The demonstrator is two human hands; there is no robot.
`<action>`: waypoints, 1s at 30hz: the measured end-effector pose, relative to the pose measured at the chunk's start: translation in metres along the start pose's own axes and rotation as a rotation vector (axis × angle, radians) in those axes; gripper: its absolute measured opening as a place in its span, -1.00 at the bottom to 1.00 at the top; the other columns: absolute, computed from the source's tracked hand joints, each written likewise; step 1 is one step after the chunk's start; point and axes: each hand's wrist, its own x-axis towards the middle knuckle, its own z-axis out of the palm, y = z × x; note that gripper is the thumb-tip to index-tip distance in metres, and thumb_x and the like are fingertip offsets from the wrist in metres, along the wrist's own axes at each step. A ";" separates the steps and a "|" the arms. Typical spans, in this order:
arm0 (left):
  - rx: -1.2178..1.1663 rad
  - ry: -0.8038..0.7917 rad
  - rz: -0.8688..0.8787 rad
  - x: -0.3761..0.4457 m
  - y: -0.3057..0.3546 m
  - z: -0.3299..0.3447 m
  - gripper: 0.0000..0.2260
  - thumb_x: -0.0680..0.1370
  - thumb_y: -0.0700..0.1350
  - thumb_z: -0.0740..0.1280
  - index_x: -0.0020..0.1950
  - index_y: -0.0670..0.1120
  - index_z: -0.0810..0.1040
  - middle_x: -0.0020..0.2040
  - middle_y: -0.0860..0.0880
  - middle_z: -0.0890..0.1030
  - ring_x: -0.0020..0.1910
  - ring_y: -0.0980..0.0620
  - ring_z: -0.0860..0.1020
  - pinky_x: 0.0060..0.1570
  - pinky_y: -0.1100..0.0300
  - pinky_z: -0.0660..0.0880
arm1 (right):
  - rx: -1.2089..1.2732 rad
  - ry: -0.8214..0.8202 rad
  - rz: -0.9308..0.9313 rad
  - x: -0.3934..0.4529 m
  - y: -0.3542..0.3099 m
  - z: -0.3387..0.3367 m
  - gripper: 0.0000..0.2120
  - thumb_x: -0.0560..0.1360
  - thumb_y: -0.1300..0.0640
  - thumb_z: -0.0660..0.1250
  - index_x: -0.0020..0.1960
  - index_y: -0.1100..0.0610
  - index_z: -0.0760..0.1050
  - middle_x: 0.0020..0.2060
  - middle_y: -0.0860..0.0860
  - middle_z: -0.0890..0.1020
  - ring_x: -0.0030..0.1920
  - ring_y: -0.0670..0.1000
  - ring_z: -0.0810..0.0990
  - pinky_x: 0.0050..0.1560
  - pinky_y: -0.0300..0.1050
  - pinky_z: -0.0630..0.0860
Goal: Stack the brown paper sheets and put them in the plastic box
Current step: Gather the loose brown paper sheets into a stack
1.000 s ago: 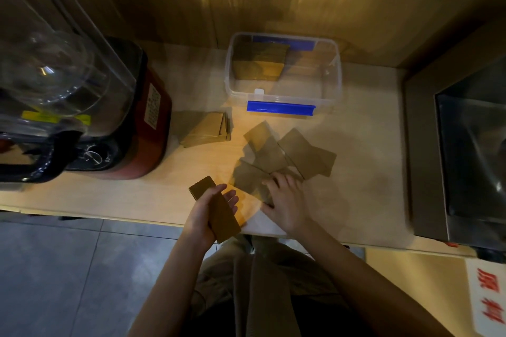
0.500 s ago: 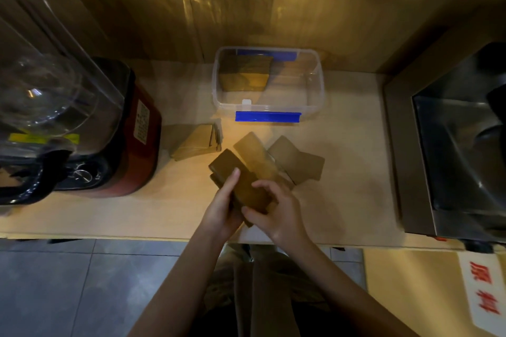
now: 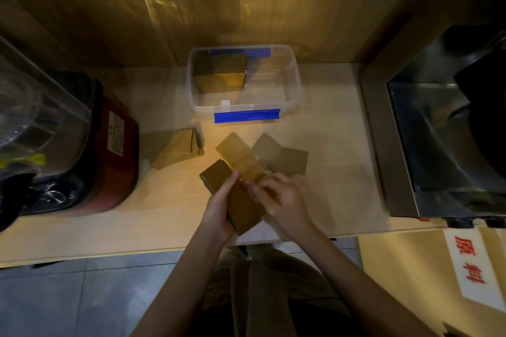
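Note:
My left hand [image 3: 219, 208] grips a dark stack of brown paper sheets [image 3: 241, 200] above the counter's front edge. My right hand [image 3: 282, 197] holds a single lighter brown sheet [image 3: 241, 157] that lies slanted against the stack's right side. Two loose brown sheets [image 3: 282, 157] rest on the counter just beyond my right hand. A separate small pile of brown sheets [image 3: 178, 149] lies to the left. The clear plastic box [image 3: 294, 85] with blue clips stands at the back, holding a stack of brown sheets [image 3: 220, 72] in its left half.
A red-based blender [image 3: 109, 156] with a clear jug stands at the left. A steel sink [image 3: 438, 145] borders the counter on the right. A wooden wall panel rises behind the box. A sign with red characters [image 3: 469, 262] sits at the lower right.
My left hand carried the stack from the front edge toward the loose sheets. My right hand lifted one sheet off the counter and brought it against the stack.

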 end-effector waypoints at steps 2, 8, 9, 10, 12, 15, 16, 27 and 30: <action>-0.051 0.046 -0.015 0.001 0.001 0.000 -0.87 0.44 -0.02 0.31 -0.13 -0.07 0.55 -0.28 -0.04 0.59 -0.27 0.03 0.59 -0.10 0.09 0.50 | -0.097 0.135 0.038 0.015 0.010 -0.007 -0.85 0.50 0.10 0.24 -0.03 0.12 0.56 -0.07 0.05 0.58 -0.04 0.02 0.52 -0.03 -0.07 0.45; -0.088 0.117 -0.054 -0.001 0.005 -0.006 -0.82 0.45 0.02 0.30 -0.07 -0.07 0.54 -0.20 -0.05 0.60 -0.30 0.03 0.60 -0.06 0.08 0.49 | -0.539 0.214 -0.047 0.050 0.053 -0.018 -0.70 0.46 0.17 0.28 0.19 0.15 0.48 0.19 0.16 0.55 0.22 0.16 0.45 0.24 0.03 0.42; -0.081 0.120 -0.055 -0.001 0.005 -0.007 -0.80 0.46 0.02 0.29 -0.04 -0.07 0.53 -0.16 -0.05 0.61 -0.27 0.03 0.62 -0.05 0.08 0.50 | -0.591 0.173 -0.027 0.054 0.059 -0.019 -0.64 0.46 0.10 0.29 0.24 0.13 0.44 0.26 0.16 0.49 0.27 0.17 0.40 0.29 0.08 0.39; -0.074 0.121 -0.055 -0.001 0.005 -0.009 -0.79 0.46 0.03 0.28 -0.01 -0.06 0.52 -0.12 -0.05 0.61 -0.23 0.03 0.62 -0.05 0.07 0.50 | -0.641 0.125 0.002 0.057 0.062 -0.020 -0.58 0.46 0.03 0.29 0.28 0.10 0.38 0.31 0.16 0.43 0.32 0.18 0.34 0.32 0.11 0.34; -0.080 0.127 -0.050 -0.002 0.005 -0.010 -0.78 0.43 0.02 0.30 0.00 -0.06 0.52 -0.07 -0.06 0.60 -0.14 0.00 0.59 -0.04 0.07 0.49 | -0.711 0.043 0.049 0.060 0.068 -0.020 -0.52 0.46 -0.04 0.28 0.33 0.07 0.31 0.37 0.16 0.35 0.37 0.17 0.27 0.35 0.11 0.27; -0.087 0.136 -0.060 -0.002 0.006 -0.011 -0.70 0.31 0.03 0.35 -0.01 -0.05 0.53 -0.07 -0.05 0.60 -0.12 0.00 0.56 -0.06 0.08 0.49 | -0.744 0.014 0.063 0.061 0.074 -0.020 -0.54 0.48 -0.03 0.24 0.34 0.07 0.30 0.37 0.14 0.36 0.35 0.15 0.29 0.35 0.09 0.25; -0.087 0.140 -0.064 -0.002 0.007 -0.011 -0.68 0.29 0.04 0.35 -0.01 -0.05 0.53 -0.08 -0.05 0.60 -0.12 0.00 0.56 -0.07 0.08 0.50 | -0.733 0.022 0.062 0.060 0.075 -0.020 -0.55 0.48 -0.03 0.24 0.33 0.07 0.31 0.36 0.13 0.38 0.34 0.15 0.30 0.35 0.09 0.26; -0.122 0.157 -0.076 -0.002 0.009 -0.005 -0.66 0.43 0.11 0.26 0.10 -0.06 0.50 0.03 -0.09 0.60 0.00 -0.04 0.56 0.05 0.03 0.46 | -0.158 0.342 0.021 0.045 0.037 -0.028 -0.52 0.27 0.11 0.51 0.15 0.14 0.49 0.10 0.09 0.58 0.16 0.10 0.47 0.17 0.03 0.45; -0.123 0.122 -0.066 -0.003 0.009 -0.002 -0.56 0.40 0.16 0.26 0.16 -0.06 0.47 0.08 -0.10 0.59 0.06 -0.05 0.56 0.09 0.01 0.46 | 0.035 0.297 0.027 0.027 0.009 -0.023 -0.56 0.32 0.13 0.49 0.16 0.09 0.48 0.09 -0.03 0.51 0.14 0.01 0.45 0.11 -0.08 0.46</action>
